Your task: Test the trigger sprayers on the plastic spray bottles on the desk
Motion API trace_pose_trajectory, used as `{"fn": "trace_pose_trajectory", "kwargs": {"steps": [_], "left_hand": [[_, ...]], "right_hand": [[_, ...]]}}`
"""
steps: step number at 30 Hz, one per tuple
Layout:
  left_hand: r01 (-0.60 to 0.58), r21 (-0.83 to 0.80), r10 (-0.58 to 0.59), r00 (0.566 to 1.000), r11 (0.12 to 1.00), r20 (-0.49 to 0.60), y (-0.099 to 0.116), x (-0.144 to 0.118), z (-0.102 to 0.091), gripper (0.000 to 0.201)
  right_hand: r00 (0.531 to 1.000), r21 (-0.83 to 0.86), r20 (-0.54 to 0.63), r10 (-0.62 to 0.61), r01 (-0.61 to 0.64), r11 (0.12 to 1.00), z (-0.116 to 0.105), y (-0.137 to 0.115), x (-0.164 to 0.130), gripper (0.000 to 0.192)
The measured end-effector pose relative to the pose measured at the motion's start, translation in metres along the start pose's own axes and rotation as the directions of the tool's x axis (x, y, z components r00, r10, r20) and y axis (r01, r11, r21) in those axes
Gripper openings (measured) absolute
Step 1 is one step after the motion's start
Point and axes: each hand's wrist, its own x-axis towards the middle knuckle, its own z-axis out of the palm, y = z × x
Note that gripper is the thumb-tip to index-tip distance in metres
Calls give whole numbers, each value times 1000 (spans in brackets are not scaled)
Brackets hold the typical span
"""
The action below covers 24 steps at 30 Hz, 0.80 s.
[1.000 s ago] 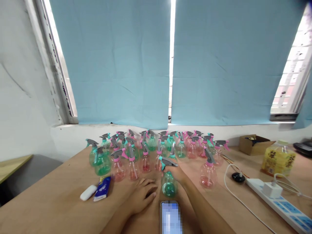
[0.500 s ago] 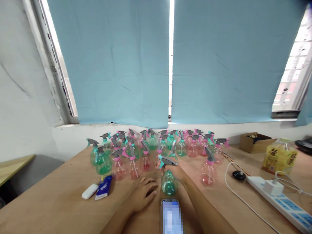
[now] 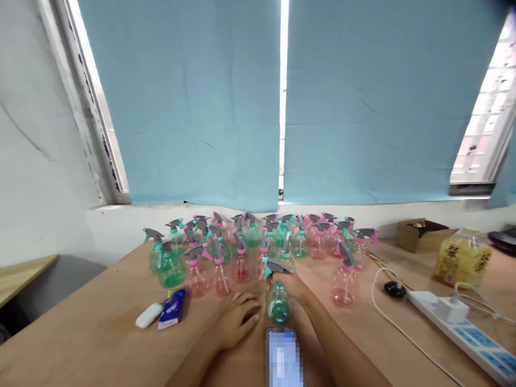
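My right hand [image 3: 293, 286] grips the neck of a green spray bottle [image 3: 279, 308] with a grey trigger head, which stands on the wooden table [image 3: 88, 333] right in front of me. My left hand [image 3: 236, 318] lies flat on the table just left of that bottle, fingers spread, holding nothing. Behind them stands a crowd of several green and pink spray bottles [image 3: 242, 247]. One pink bottle [image 3: 344, 285] stands apart to the right.
A blurred phone [image 3: 283, 357] lies near the front edge. A white oblong object [image 3: 148, 315] and a blue packet [image 3: 172, 308] lie at left. At right are a white power strip [image 3: 463, 328] with cables, a black puck [image 3: 394, 290], a yellow bottle [image 3: 461, 260] and a cardboard box [image 3: 421, 234].
The view has shifted slightly; both hands and the held green bottle stay in about the same place.
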Motion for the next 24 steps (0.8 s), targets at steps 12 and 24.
{"fn": "trace_pose_trajectory", "kwargs": {"steps": [12, 24], "left_hand": [[14, -3, -14, 1000, 1000, 14, 3, 0, -2, 35], [12, 2, -12, 1000, 1000, 4, 1, -1, 0, 35]], "right_hand": [[999, 8, -39, -7, 7, 1000, 2, 3, 1, 23], [994, 15, -111, -14, 15, 1000, 7, 4, 1, 21]]}}
